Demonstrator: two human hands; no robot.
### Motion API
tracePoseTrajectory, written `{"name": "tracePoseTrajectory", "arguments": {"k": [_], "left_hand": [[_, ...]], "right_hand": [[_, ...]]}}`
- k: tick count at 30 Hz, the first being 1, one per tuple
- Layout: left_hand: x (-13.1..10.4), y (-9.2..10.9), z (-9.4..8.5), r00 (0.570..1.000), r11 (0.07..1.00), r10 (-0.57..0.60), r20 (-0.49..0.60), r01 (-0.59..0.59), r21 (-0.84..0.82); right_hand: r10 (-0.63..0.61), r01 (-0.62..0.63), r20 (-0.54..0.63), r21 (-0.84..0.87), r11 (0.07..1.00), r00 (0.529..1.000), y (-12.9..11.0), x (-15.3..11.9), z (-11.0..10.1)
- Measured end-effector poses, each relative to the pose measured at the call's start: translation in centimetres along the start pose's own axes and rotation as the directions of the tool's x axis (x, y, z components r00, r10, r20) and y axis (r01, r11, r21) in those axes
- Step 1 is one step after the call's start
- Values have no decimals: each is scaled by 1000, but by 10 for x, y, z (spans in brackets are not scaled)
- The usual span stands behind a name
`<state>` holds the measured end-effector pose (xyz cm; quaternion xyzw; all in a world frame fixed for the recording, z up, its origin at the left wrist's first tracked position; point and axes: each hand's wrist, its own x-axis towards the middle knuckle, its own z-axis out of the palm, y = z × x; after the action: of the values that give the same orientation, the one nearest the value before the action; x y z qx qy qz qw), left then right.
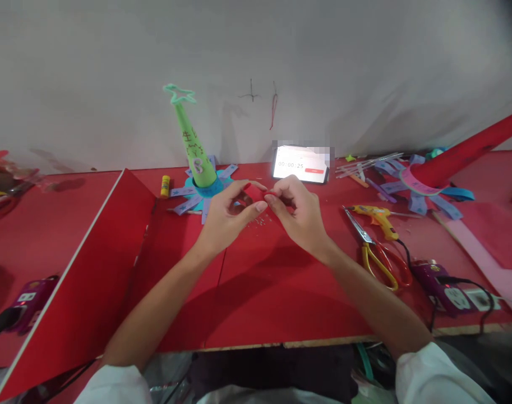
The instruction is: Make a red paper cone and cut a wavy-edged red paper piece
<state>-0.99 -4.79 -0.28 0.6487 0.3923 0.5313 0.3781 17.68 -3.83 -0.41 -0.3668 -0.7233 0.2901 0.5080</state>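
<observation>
A small red piece (254, 193), perhaps paper or felt, is held up above the middle of the red table (256, 314). My left hand (229, 216) curls around its left side, thumb and fingers closed on it. At its right edge my right hand (300, 216) pinches with thumb and forefinger; the exact shape of the piece is partly hidden by my fingers. Behind my left hand stands a green paper cone hat (199, 151) with a blue band, purple strips at its base and a mint-green star on top.
A red upright divider (87, 269) stands at left, beside a yellow glue stick (165, 186). A lit phone timer (301, 164) leans at the wall. Right lie scissors (376, 255), a yellow glue gun (377, 217), a purple power strip (443, 289) and a red cone hat (453, 157).
</observation>
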Motion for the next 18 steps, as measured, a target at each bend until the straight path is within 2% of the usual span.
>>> {"name": "tracePoseTrajectory", "arguments": {"k": [3,6,9,11,14,18], "left_hand": [[-2,-1,8,1000,997,-13,-27,11,-76],[-3,-1,10,998,996,18,-60,-23,-84],[-4,1,9,998,995,23,-62,-29,-93],[-5,1,11,998,993,9,-54,-15,-121],[-6,-2,14,1000,971,1,9,1,-239],[-4,-8,16,993,936,6,122,38,-351]], "right_hand": [[14,-14,2,43,999,1000,-1,1,1],[131,-148,89,212,966,987,1,4,2],[253,-365,296,428,827,921,5,6,4],[277,-447,377,508,736,884,6,7,5],[293,-464,368,577,673,883,6,7,7],[306,-484,381,596,641,873,6,8,6]]}}
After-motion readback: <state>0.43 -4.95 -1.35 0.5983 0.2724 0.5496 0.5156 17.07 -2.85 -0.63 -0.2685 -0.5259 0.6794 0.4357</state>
